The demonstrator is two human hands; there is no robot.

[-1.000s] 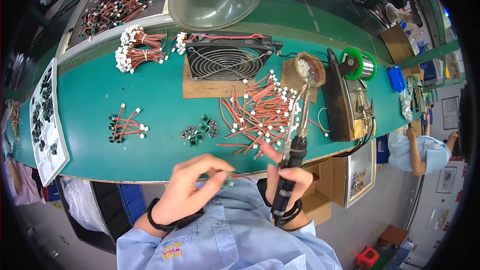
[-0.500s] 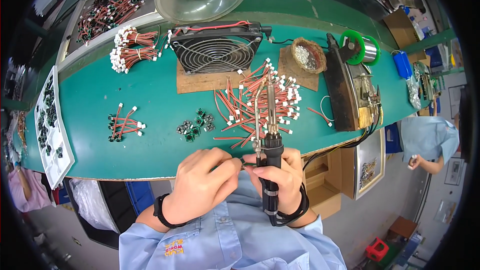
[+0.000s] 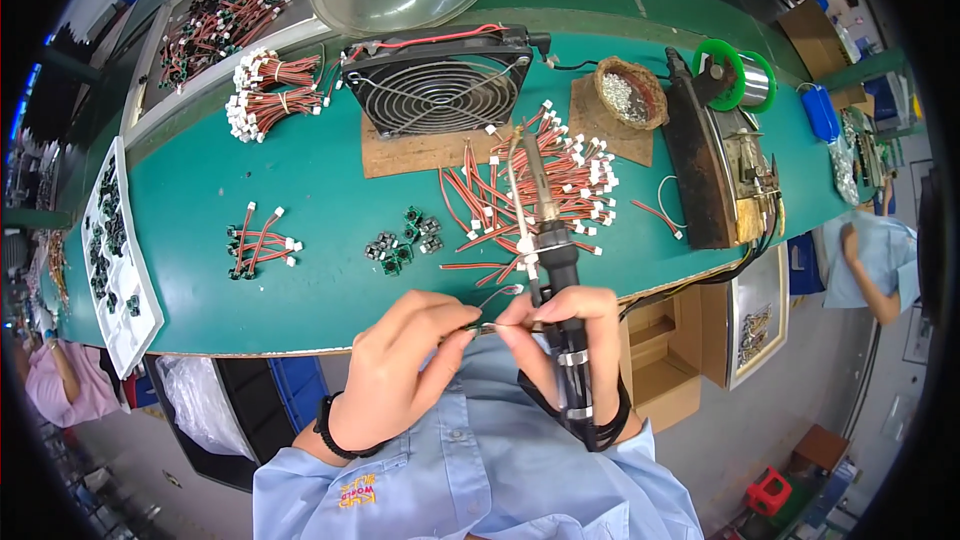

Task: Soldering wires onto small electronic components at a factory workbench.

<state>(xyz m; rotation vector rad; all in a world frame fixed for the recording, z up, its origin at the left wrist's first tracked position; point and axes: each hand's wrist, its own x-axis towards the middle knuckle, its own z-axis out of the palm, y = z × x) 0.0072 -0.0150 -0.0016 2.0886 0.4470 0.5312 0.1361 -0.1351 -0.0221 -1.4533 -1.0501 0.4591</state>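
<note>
At the table's near edge, my left hand (image 3: 405, 365) is closed, its thumb and fingertips pinching a small dark-green part (image 3: 462, 326) mostly hidden by the fingers. A thin wire with a white end (image 3: 511, 290) sticks out above these fingertips. My right hand (image 3: 590, 340) wraps round the black handle of a soldering iron (image 3: 560, 258), whose metal tip points away from me. The right thumb and index finger meet beside the small part, close to the left fingertips. Beyond the hands lies a pile of red-and-black wires with white connectors (image 3: 560, 185).
Small green-black components (image 3: 402, 240) lie left of the wire pile; several wired pieces (image 3: 262, 245) sit farther left. A white tray (image 3: 145, 315) holds more components. A fan (image 3: 440, 85), a woven bowl (image 3: 655, 100), a soldering stand (image 3: 700, 180) and a solder spool (image 3: 755, 80) stand behind.
My hands have drawn slightly apart at the fingertips, and the white-ended wire now shows above them. The soldering iron leans more to the left at its tip. The whole view has shifted a little.
</note>
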